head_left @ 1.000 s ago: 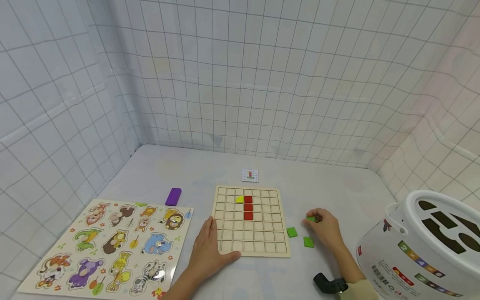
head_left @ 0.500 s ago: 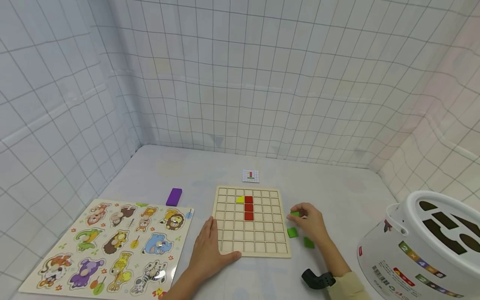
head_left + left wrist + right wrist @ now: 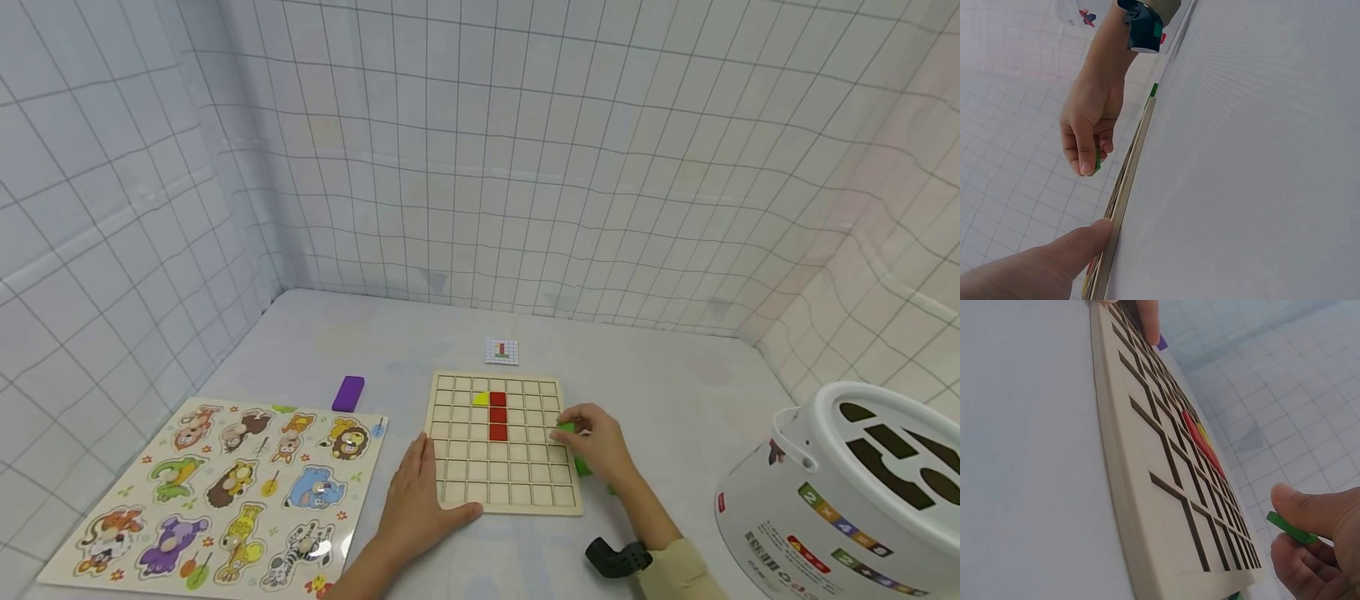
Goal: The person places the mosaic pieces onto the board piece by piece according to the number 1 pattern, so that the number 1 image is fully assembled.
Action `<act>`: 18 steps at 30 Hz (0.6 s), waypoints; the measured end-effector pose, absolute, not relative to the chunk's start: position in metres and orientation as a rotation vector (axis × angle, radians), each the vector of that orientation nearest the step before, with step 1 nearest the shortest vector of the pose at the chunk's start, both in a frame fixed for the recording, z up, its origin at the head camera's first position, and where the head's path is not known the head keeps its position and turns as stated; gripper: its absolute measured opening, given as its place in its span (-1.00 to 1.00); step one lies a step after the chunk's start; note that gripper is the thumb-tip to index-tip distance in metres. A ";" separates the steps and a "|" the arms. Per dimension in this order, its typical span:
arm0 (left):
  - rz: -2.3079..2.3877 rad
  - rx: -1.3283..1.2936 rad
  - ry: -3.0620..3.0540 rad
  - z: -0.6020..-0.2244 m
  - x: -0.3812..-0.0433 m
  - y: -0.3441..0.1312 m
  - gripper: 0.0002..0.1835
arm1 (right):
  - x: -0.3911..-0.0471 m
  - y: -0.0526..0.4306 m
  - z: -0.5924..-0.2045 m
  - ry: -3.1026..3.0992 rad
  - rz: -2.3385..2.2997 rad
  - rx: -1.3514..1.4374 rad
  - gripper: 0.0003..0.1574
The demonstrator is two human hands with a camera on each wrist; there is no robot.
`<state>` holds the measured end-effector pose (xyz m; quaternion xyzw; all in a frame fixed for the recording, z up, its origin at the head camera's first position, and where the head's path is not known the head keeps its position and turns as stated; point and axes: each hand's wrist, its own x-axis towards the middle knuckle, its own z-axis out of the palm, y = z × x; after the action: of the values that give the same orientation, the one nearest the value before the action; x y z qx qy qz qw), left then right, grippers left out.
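A wooden grid board [image 3: 517, 471] lies flat on the table, with a column of red tiles [image 3: 498, 415] and a yellow piece [image 3: 481, 399] set in its cells. My left hand [image 3: 415, 500] rests along the board's left and near edges, fingers straight. Just over the board's right edge, my right hand [image 3: 597, 437] pinches a green square tile [image 3: 1291, 527] between thumb and fingers. Another green tile [image 3: 582, 467] lies beside the board, partly covered by the right hand; a further one is mostly hidden under the wrist.
Beyond the board lies a small pattern card [image 3: 502, 352]. An animal puzzle board [image 3: 255, 467] and a purple block [image 3: 348, 394] are on the left. At the right stands a white bucket [image 3: 795, 500]. Grid-patterned cloth walls surround the table.
My right hand has carried the green tile leftward from the right of the board to its right edge. The left hand stays in place.
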<state>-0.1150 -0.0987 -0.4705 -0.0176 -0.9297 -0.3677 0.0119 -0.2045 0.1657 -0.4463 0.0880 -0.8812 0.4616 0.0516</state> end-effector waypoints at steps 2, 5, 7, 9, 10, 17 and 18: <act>-1.149 -0.055 -2.896 -0.471 -0.115 -0.099 0.35 | -0.204 0.161 -0.446 -2.689 1.381 0.276 -0.76; -1.146 -0.050 -2.897 -0.472 -0.116 -0.099 0.34 | -0.203 0.155 -0.445 -2.694 1.403 0.286 -0.75; -1.147 -0.046 -2.898 -0.473 -0.116 -0.098 0.33 | -0.202 0.151 -0.446 -2.694 1.436 0.293 -0.75; -1.143 -0.041 -2.902 -0.473 -0.117 -0.099 0.33 | -0.202 0.147 -0.447 -2.692 1.457 0.313 -0.75; -1.144 -0.041 -2.902 -0.473 -0.117 -0.099 0.33 | -0.202 0.145 -0.448 -2.695 1.462 0.320 -0.75; -1.149 -0.049 -2.899 -0.470 -0.115 -0.098 0.33 | -0.198 0.134 -0.452 -2.708 1.436 0.429 -0.76; -1.149 -0.053 -2.898 -0.470 -0.115 -0.098 0.33 | -0.197 0.132 -0.452 -2.705 1.435 0.448 -0.77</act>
<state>-0.1149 -0.0984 -0.4699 -0.0170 -0.9294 -0.3684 0.0118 -0.1975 0.1325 -0.4524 0.1447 -0.8738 0.4637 0.0233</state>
